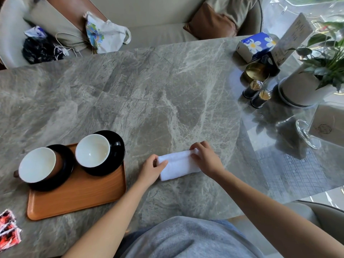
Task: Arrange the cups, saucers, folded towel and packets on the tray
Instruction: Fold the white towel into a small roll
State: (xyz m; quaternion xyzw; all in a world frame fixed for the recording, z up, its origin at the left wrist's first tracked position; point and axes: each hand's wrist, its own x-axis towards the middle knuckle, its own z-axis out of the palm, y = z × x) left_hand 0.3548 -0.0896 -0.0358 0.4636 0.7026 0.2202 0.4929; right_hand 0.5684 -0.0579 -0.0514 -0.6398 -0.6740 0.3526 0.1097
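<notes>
A white folded towel lies on the grey marble table, right of the orange tray. My left hand pinches the towel's left end and my right hand grips its upper right end. On the tray's far part stand two black saucers: the left saucer carries a brown cup with a white inside, the right saucer a black cup with a white inside. Red and white packets lie on the table at the lower left, off the tray.
At the right stand a potted plant, two toothpick holders, a gold tin, a tissue box, a menu card and a clear glass stand. A sofa with bags runs behind the table.
</notes>
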